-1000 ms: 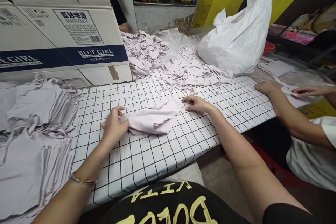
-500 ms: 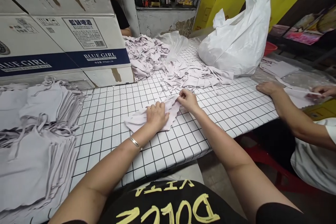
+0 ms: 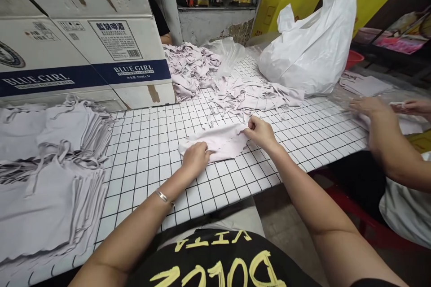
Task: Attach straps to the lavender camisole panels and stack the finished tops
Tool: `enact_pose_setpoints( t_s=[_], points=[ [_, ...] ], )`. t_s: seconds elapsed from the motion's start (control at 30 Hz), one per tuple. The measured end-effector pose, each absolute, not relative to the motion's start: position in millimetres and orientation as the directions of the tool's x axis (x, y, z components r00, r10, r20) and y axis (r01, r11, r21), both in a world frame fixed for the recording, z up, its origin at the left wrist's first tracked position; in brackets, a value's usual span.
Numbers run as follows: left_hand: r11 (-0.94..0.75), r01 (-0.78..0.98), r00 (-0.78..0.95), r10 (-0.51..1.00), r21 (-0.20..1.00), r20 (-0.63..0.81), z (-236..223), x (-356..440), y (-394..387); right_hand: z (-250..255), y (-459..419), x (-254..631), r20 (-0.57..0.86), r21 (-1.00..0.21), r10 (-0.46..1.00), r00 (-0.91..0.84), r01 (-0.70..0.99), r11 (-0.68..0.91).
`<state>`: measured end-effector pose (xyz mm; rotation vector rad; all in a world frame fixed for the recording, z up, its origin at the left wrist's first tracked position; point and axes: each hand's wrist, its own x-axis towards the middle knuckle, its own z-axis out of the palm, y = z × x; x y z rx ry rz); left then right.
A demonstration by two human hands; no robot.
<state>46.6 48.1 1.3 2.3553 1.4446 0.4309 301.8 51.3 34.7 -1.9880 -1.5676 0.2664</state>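
Observation:
A pale pink fabric piece [image 3: 224,141] with a wavy edge lies on the checked tablecloth [image 3: 218,188] in front of me. My left hand [image 3: 196,157] is closed on its near left edge, fingers curled over the cloth. At the far right corner, my right hand [image 3: 261,132] pinches the same fabric between thumb and fingers. Just beyond it spreads a loose heap of pale pink fabric strips [image 3: 252,96]. Neat stacks of similar fabric pieces with thin straps [image 3: 43,206] stand to the left.
A white beer carton [image 3: 128,67] stands at the back left, beside a bigger fabric pile [image 3: 195,65]. A full white plastic bag [image 3: 306,54] sits at the back right. On the right, a co-worker's hands [image 3: 370,107] handle similar fabric at the table's edge.
My left hand has slid off the middle of the fabric to its near edge and gripped it. The fabric lies more spread out, and my right hand appears farther right. The co-worker's hands moved.

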Motion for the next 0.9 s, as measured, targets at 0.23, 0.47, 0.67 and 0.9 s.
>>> enact_pose_setpoints(
  t_s=[0.23,0.47,0.67,0.9],
  points=[
    [-0.419,0.699,0.364,0.906,0.58,0.215,25,-32,10,19,-8,305,0.095,-0.621,0.958,0.27,0.769,-0.154],
    [-0.351,0.875,0.343,0.935,0.334,0.085,3,-35,-23,-1,-49,263,0.062,-0.638,0.978,0.201,0.761,-0.116],
    [-0.434,0.871,0.382,0.893,0.23,0.238,6,-10,-22,1,-48,263,0.279,-0.629,0.919,0.279,0.776,-0.045],
    [-0.558,0.797,0.508,0.826,0.232,0.243,19,53,-14,23,-46,238,0.601,-0.516,0.794,0.091,0.802,0.299]
  ],
)
